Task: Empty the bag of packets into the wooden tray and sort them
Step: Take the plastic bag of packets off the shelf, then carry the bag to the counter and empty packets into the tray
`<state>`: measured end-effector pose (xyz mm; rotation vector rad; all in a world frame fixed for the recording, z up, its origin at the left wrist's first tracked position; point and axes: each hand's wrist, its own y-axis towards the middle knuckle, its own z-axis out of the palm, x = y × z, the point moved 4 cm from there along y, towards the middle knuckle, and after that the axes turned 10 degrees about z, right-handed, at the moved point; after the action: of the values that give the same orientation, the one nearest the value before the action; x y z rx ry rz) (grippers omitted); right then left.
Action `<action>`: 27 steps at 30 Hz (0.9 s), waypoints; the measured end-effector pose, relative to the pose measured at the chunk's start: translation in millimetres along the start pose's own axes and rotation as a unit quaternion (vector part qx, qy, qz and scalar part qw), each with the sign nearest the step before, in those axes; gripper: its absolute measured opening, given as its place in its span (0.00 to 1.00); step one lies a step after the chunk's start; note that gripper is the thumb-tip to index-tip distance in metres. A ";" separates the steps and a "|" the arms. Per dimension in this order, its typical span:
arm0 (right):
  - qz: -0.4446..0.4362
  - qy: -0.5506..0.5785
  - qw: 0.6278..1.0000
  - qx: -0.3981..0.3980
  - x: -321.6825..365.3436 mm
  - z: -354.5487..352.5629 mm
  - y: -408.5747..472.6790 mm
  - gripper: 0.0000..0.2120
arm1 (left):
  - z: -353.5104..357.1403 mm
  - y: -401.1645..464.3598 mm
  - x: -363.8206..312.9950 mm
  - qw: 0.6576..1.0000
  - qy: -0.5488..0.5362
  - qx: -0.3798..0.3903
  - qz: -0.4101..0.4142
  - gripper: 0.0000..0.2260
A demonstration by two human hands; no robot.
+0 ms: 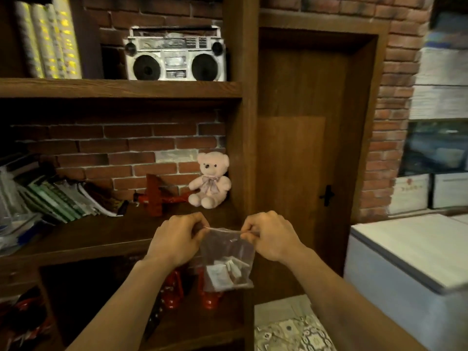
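A clear plastic bag (229,252) hangs in the air in front of a wooden shelf unit, held up by its top edge. Several small white packets (224,272) lie bunched at its bottom. My left hand (177,239) pinches the bag's top left corner and my right hand (271,236) pinches the top right corner, so the top edge is stretched between them. No wooden tray is in view.
A pink teddy bear (210,181) sits on the wooden shelf (101,236) behind the bag, beside leaning books (55,196). A boombox (174,55) stands on the shelf above. A wooden door (304,148) is to the right, a white chest (405,262) further right. Red objects (172,290) stand below.
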<state>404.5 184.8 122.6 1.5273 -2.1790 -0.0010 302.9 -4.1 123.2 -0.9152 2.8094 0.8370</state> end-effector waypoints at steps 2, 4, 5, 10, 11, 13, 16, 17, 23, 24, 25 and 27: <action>0.029 -0.003 1.000 -0.006 -31.3 -17.3 -30.6 0.03 | 11.1 1.8 -38.6 0.999 -0.007 0.024 0.025 0.03; 0.058 -0.008 0.998 -0.010 -65.5 -39.3 -62.6 0.03 | 26.3 4.7 -82.4 0.997 -0.022 0.044 0.059 0.04; 0.069 -0.011 0.997 -0.012 -81.9 -50.1 -77.7 0.03 | 33.5 6.5 -102.4 0.995 -0.034 0.047 0.075 0.04; 0.184 -0.036 0.982 -0.034 -162.1 -103.7 -148.5 0.05 | 76.3 21.8 -207.5 0.977 -0.100 0.074 0.173 0.02; 0.208 -0.039 0.977 -0.032 -174.1 -112.2 -160.8 0.06 | 84.7 24.5 -225.8 0.972 -0.115 0.078 0.188 0.02; 0.253 -0.051 0.965 -0.045 -201.1 -133.6 -189.6 0.05 | 102.2 32.5 -267.2 0.959 -0.154 0.084 0.222 0.02; 0.308 -0.074 0.945 -0.080 -232.2 -165.0 -235.2 0.05 | 122.5 41.3 -324.4 0.932 -0.212 0.104 0.276 0.03; 0.326 -0.082 0.937 -0.097 -242.3 -175.9 -252.9 0.06 | 128.8 42.9 -346.1 0.920 -0.229 0.106 0.298 0.04; 0.434 -0.118 0.874 -0.182 -271.5 -222.2 -348.1 0.06 | 147.7 33.6 -460.5 0.865 -0.281 0.115 0.400 0.02; 0.457 -0.131 0.858 -0.194 -275.3 -227.8 -367.8 0.04 | 150.2 27.2 -480.6 0.854 -0.291 0.123 0.414 0.01; 0.474 -0.137 0.846 -0.203 -276.3 -232.2 -385.2 0.02 | 151.3 20.3 -497.5 0.844 -0.302 0.128 0.425 0.02; 0.504 -0.146 0.823 -0.215 -275.3 -240.4 -418.6 0.02 | 154.0 4.0 -529.1 0.824 -0.316 0.136 0.450 0.03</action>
<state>939.8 334.2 120.3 0.0185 -2.7131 -0.3711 719.5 356.5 114.3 0.7055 2.5049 0.5766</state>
